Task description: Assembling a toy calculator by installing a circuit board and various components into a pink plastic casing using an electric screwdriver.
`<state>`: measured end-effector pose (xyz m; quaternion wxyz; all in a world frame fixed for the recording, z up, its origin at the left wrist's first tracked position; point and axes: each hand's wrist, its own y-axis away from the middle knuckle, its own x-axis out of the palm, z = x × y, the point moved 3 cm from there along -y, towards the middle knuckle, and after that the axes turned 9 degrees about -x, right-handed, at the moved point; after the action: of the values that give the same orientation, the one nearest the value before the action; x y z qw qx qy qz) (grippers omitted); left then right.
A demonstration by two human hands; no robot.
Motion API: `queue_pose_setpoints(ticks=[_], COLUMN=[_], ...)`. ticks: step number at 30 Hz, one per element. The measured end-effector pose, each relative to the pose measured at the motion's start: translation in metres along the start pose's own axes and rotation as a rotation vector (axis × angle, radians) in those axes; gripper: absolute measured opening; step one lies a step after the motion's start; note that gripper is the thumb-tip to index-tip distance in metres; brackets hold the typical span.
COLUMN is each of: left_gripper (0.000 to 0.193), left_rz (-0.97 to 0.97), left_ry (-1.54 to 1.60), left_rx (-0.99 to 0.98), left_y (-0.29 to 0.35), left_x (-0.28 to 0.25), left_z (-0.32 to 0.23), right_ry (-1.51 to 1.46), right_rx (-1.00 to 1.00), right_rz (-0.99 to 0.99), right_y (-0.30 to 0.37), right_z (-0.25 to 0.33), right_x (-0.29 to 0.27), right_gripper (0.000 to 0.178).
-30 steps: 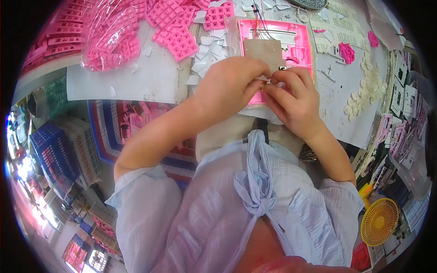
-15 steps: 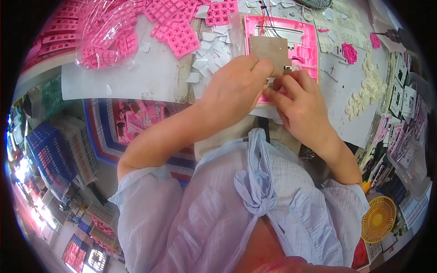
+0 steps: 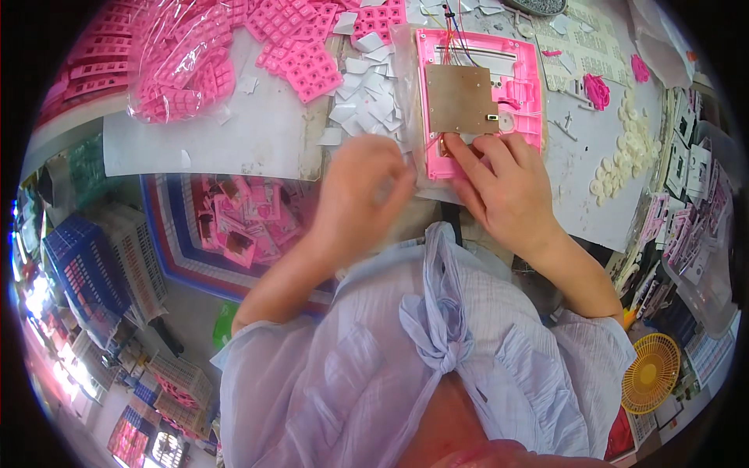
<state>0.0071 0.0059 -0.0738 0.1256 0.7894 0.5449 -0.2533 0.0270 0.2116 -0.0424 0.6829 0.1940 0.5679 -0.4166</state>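
A pink plastic housing point(image 3: 534, 86) lies on the table in front of me, with a brown circuit board point(image 3: 460, 97) set in it and several thin coloured wires point(image 3: 452, 35) at its top. My right hand point(image 3: 511, 183) rests over the housing's lower edge. Its index finger stretches to the board's bottom edge, touching or just beside a small copper-coloured part point(image 3: 444, 146); the thumb is apart, and nothing shows gripped. Left of the housing, my left hand point(image 3: 363, 195) hangs in the air near the table's front edge, smeared by motion, so its fingers do not read clearly.
White paper pieces point(image 3: 367, 101) and pink keypad parts point(image 3: 308, 66) lie left of the housing, beside a bagged pink pile point(image 3: 183, 70). Small cream discs point(image 3: 624, 156) and a pink wire bundle point(image 3: 597, 92) lie right. Below the table's left edge stands a striped basket point(image 3: 168, 226) of pink parts.
My left hand has come off the housing and moved left and toward me. My right hand stays at the lower edge, its index finger now stretched out. The copper-coloured part has come into sight.
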Motion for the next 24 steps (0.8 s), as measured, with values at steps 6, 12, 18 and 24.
queue_pose_setpoints(ticks=[6, 12, 18, 24], left_gripper=[0.006, 0.008, 0.010, 0.019], left_rz=[-0.140, 0.050, 0.026, 0.082], left_ry=[0.256, 0.827, 0.307, 0.055], left_rx=[-0.155, -0.495, -0.096, 0.113], left_y=[-0.054, -0.070, -0.054, -0.060], left_x=[-0.013, 0.011, 0.020, 0.024], left_z=[-0.006, -0.019, -0.030, -0.043], right_ry=[-0.082, -0.216, -0.464, -0.415], right_rx=[-0.163, -0.076, 0.100, 0.008], right_rz=[0.199, 0.136, -0.101, -0.237], right_y=[-0.009, -0.010, -0.001, 0.000], right_z=[-0.013, -0.020, -0.047, -0.043], right_x=[-0.013, -0.013, -0.033, -0.033], right_gripper=[0.041, 0.024, 0.024, 0.028])
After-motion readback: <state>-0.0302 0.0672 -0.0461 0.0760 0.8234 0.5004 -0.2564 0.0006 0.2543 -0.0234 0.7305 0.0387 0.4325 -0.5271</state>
